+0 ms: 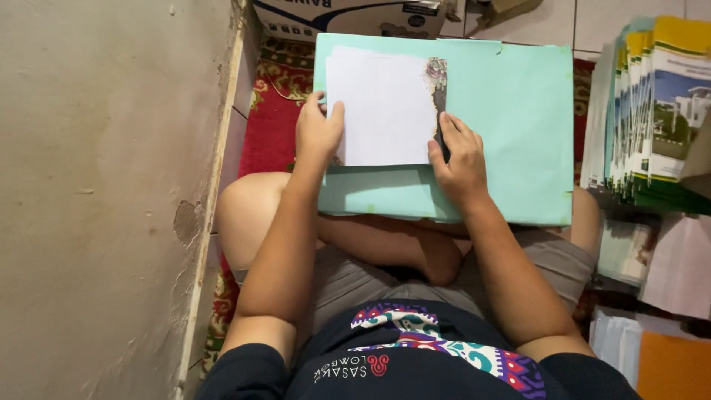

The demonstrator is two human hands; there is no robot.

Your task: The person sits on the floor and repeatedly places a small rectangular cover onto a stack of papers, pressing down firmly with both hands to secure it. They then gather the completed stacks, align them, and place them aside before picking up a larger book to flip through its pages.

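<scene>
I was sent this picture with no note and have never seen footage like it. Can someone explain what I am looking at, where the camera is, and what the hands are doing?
There is no machine here, just a person seated cross-legged on the floor. The one camera sits on their head and looks down, so the arms reach up into the picture. A wide mint-green board rests across their lap. On it lies a white sheet with a dark patterned strip along its right edge. The left hand presses the sheet's left edge; the right hand presses its lower right corner. To the right stands a stack of printed booklets, and a red patterned rug lies beneath.
</scene>
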